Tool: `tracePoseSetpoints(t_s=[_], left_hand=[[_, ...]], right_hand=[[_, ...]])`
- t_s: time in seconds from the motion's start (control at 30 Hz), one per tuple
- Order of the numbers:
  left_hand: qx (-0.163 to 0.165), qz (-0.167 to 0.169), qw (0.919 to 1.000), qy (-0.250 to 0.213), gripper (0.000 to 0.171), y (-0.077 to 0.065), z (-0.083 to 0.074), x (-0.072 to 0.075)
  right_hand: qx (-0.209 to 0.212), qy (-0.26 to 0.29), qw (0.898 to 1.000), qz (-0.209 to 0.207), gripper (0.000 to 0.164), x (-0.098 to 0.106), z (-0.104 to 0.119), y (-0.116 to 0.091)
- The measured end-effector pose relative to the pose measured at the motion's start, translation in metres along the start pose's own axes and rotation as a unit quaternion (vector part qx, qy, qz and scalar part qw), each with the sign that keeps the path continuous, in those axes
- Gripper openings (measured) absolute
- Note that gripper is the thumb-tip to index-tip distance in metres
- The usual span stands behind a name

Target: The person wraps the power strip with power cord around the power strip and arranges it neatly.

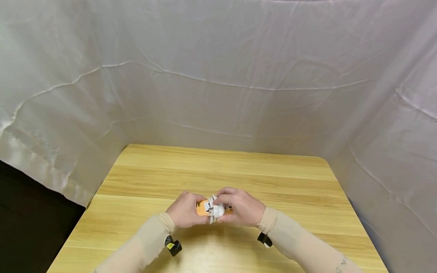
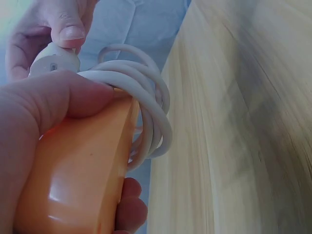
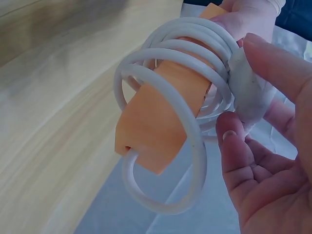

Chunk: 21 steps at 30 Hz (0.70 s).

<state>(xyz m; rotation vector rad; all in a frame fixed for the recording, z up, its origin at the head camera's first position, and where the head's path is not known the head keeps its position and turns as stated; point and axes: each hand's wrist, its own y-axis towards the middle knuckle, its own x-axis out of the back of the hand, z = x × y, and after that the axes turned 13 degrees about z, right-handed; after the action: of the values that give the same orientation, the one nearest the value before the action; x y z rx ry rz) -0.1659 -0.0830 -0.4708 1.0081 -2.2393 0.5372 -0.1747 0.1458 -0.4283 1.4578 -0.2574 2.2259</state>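
An orange power strip point(image 1: 202, 208) is held up over the front half of the table, its white cord point(image 3: 192, 129) wound around it in several loops. My left hand point(image 1: 186, 211) grips one end of the strip, and its thumb lies on the orange casing point(image 2: 80, 165) close to the coils point(image 2: 151, 92) in the left wrist view. At the cord's end, the white plug point(image 1: 218, 211) is pinched between the thumb and fingers of my right hand point(image 1: 243, 208). The right wrist view has the plug point(image 3: 249, 87) beside the loops, with the cord leaving the strip's far end point(image 3: 146, 131).
The light wooden table point(image 1: 218, 167) spreads around both hands. Pale grey fabric point(image 1: 218, 106) hangs behind it and along both sides. A dark area point(image 1: 30, 220) lies past the left edge. Small black devices are strapped at both wrists.
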Motion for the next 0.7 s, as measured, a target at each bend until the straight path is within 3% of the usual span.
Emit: tracePoseSetpoints(t_s=[0.23,0.4,0.7], left_hand=[[-0.007,-0.009,0.9999,0.003,0.039,0.002,0.005,-0.002],[-0.022,-0.019,0.9994,-0.020,0.041,0.002,0.009,-0.001],[0.003,-0.029,0.9994,-0.020,0.051,0.003,0.012,0.006]], right_hand=[[-0.023,0.009,1.000,0.012,0.041,-0.002,0.000,0.001],[-0.034,0.008,0.999,0.012,0.052,-0.001,0.001,0.001],[-0.075,0.027,0.997,-0.010,0.077,0.015,-0.009,-0.006]])
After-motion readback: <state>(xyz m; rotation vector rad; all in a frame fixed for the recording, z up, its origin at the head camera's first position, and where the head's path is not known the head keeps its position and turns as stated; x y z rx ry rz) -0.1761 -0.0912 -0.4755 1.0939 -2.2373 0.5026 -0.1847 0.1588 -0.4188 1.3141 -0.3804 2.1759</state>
